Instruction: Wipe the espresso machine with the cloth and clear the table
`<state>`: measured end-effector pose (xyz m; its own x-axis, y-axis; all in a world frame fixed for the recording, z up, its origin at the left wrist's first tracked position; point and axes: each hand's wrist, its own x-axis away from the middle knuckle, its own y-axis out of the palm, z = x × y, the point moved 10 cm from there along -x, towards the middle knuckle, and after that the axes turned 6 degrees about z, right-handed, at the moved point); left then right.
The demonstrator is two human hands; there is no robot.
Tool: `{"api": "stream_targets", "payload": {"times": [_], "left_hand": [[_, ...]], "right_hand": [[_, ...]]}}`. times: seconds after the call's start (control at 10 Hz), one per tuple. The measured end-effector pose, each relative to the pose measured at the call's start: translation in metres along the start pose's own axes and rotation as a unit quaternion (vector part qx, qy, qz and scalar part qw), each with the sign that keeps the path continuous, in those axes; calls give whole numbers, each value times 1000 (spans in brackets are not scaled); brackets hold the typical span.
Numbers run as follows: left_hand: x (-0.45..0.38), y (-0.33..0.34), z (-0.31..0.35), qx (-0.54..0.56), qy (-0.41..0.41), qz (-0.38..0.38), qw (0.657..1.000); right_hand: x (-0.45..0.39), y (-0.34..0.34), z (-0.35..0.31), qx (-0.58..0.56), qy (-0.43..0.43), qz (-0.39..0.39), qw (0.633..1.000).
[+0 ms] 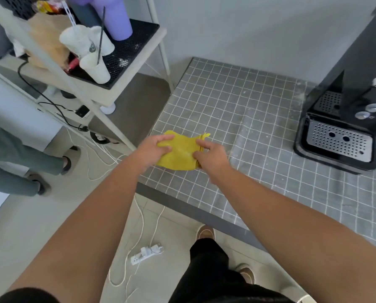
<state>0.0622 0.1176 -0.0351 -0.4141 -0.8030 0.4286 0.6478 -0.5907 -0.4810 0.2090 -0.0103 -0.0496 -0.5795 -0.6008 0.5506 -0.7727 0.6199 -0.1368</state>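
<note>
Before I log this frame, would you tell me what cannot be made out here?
Head view only:
- Espresso machine: top and right side cut off by the frame edge.
- Cloth: both ends covered by the left hand and right hand.
- Shelf: upper items cut off at the top edge.

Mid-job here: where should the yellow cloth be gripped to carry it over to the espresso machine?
Grip the yellow cloth along its right edge, where the stacked folded layers show, coming from the right, the espresso machine side. The right hand already pinches there; the left hand holds the opposite edge.
</note>
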Motion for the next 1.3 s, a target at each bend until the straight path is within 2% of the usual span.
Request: {"api": "stream_targets", "payload": {"times": [0.1, 0.2, 0.3, 0.4, 0.5, 0.6, 0.7, 0.8, 0.9, 1.0, 1.2, 1.3], "left_hand": [[-20, -9, -8, -27, 7, -26, 999], [-23, 0, -24, -77, 14, -55, 995], [-12, 12, -43, -202, 61, -54, 976], [-3, 11, -45, -246, 134, -11, 960], [3, 4, -47, -279, 172, 22, 944], [14, 1, -36, -372, 211, 98, 898], [24, 26, -35, -437, 246, 90, 860], [23, 40, -59, -460, 236, 56, 854], [19, 39, -74, -455, 226, 37, 861], [18, 41, -75, -456, 238, 30, 857], [19, 38, -70, -472, 219, 25, 853], [23, 44, -52, -439, 220, 29, 871]], "right_hand": [[-3, 11, 2, 37, -44, 15, 998], [3, 19, 30, 91, -29, 19, 995], [15, 26, 51, 176, -43, 7, 983], [22, 32, 53, 268, -74, -14, 960], [27, 36, 51, 324, -97, -25, 941], [33, 36, 39, 433, -157, 9, 887], [37, 46, 38, 555, -204, -7, 806], [32, 51, 55, 615, -203, -57, 760], [25, 44, 71, 635, -168, -88, 749], [23, 41, 76, 628, -156, -90, 757], [29, 38, 65, 599, -151, -89, 781], [37, 12, 47, 564, -176, -46, 806]]}}
